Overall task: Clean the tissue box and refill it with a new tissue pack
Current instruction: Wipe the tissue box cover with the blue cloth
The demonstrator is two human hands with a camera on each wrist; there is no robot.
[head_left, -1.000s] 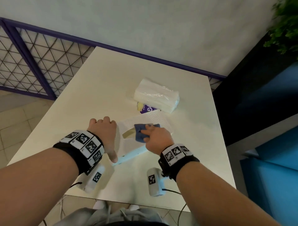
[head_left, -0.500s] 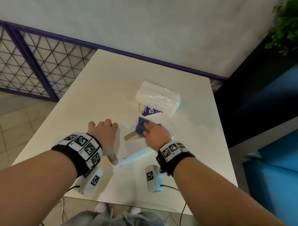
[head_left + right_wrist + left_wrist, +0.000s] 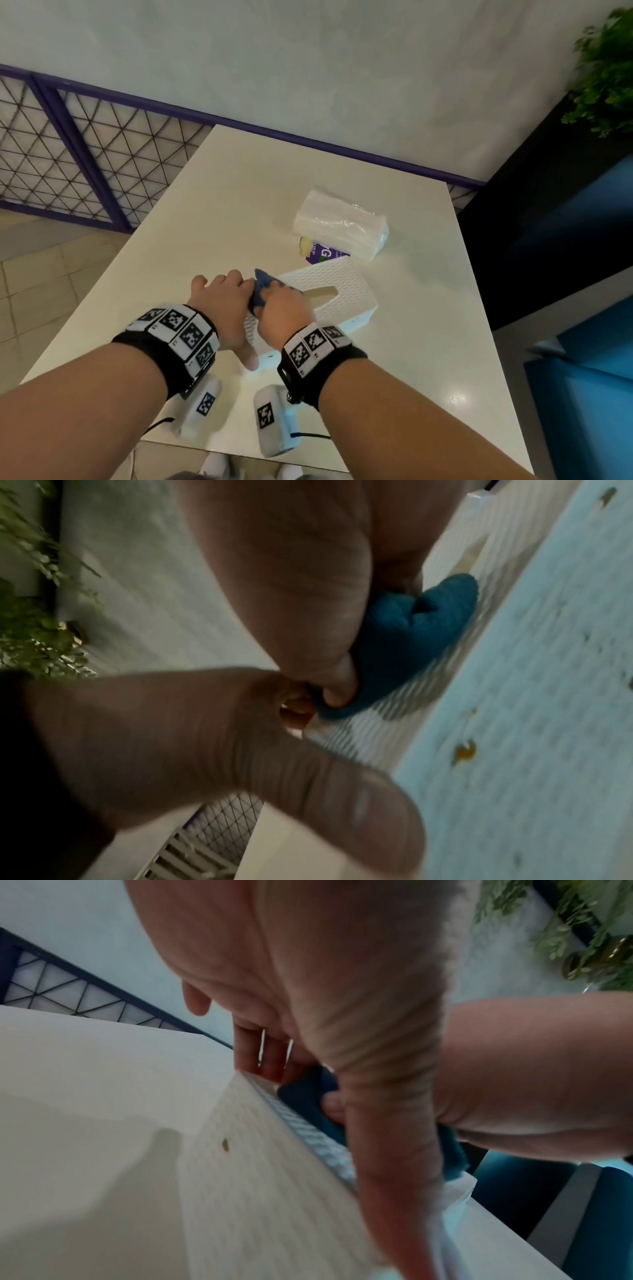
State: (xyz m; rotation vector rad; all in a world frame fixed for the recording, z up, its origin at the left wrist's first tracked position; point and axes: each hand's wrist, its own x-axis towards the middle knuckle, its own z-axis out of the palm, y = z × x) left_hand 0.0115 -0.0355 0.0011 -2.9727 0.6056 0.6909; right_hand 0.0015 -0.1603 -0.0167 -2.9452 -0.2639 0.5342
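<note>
Slid leftward since earlier, right hand (image 3: 281, 308) clutches one blue cloth (image 3: 262, 281) atop one white textured plastic tissue box (image 3: 346, 291) on the white table (image 3: 239, 205), left hand (image 3: 219, 301) gripping its end; one clear-wrapped tissue pack (image 3: 339, 222) behind.

My right hand (image 3: 282, 308) hides most of the cloth (image 3: 262, 279), and I cannot read the purple packet (image 3: 325, 255) at the tissue box's (image 3: 342, 291) 12 o'clock.
</note>
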